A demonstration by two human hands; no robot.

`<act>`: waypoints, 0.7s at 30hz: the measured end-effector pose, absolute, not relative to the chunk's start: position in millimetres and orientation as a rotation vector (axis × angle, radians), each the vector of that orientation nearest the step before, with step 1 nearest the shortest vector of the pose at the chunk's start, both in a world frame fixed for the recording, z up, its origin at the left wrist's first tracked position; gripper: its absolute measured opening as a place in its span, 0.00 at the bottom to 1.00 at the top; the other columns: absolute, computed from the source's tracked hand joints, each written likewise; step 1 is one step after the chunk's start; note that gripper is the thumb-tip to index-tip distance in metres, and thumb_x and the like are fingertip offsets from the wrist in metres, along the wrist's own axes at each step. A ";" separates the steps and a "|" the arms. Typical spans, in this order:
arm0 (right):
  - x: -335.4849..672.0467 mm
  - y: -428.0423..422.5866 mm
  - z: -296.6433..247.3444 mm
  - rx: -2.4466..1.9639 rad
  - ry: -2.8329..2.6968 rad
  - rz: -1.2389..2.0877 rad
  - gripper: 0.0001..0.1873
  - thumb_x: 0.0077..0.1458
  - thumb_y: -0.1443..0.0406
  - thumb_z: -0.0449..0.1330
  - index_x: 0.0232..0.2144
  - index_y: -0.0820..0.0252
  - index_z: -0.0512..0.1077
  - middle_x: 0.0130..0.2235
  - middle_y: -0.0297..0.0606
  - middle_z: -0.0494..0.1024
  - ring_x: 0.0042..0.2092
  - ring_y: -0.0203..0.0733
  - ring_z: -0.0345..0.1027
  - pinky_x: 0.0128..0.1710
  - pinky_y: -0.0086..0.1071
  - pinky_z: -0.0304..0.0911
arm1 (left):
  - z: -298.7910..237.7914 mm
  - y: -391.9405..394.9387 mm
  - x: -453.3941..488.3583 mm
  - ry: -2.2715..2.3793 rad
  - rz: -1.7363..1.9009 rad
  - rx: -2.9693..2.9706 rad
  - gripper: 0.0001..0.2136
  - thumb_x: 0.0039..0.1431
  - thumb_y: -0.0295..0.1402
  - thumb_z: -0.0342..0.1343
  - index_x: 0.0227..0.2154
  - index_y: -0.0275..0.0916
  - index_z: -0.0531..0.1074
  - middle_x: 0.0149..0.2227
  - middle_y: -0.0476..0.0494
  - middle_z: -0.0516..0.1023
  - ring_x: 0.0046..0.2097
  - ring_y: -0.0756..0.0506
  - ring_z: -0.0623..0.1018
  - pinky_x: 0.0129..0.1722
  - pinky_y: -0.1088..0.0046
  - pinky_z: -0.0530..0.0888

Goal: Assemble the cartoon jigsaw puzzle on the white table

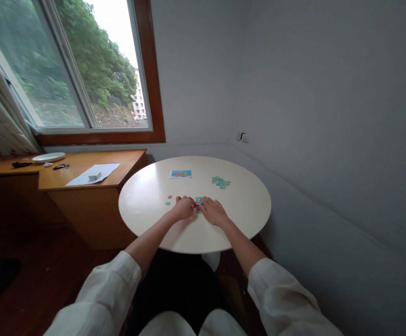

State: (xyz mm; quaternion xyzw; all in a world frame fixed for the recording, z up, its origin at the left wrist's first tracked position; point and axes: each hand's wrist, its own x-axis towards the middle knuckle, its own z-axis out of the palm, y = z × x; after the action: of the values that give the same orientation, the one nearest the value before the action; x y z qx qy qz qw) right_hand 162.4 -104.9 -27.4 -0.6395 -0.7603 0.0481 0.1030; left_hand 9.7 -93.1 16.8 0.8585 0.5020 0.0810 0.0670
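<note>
On the round white table [147, 205], a small cluster of joined jigsaw puzzle pieces [198, 206], green, pink and purple, lies between my hands and is partly hidden by them. My left hand [185, 207] is closed at the cluster's left edge, fingers pinched; what they hold is too small to make out. My right hand [214, 211] lies flat, fingers stretched out over the cluster's right side. Left of my left hand are two loose pieces, a pink puzzle piece [169, 197] and a green puzzle piece [168, 203].
A heap of teal puzzle pieces [221, 182] lies toward the back right of the table. A colourful picture card [181, 174] lies at the back. To the left stands a wooden desk [129, 168] with a paper sheet [106, 171], a small white box [94, 176] and a white plate [49, 157].
</note>
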 end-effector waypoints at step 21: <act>162.0 -106.2 -25.7 -1.889 -2.251 0.148 0.27 0.59 0.56 0.34 0.58 0.56 0.49 0.62 0.37 0.48 0.62 0.38 0.39 0.58 0.39 0.34 | 7.1 -86.6 5.6 1.556 0.442 2.572 0.18 0.48 0.22 0.45 0.38 0.42 0.74 0.42 0.43 0.74 0.48 0.41 0.65 0.46 0.62 0.57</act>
State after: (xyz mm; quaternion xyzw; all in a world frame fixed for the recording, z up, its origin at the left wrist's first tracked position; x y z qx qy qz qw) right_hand 162.0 -106.2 -25.7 -0.6388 -0.7613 0.0502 0.0997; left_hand 5.6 -86.6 7.1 0.8453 0.5115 0.1452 0.0515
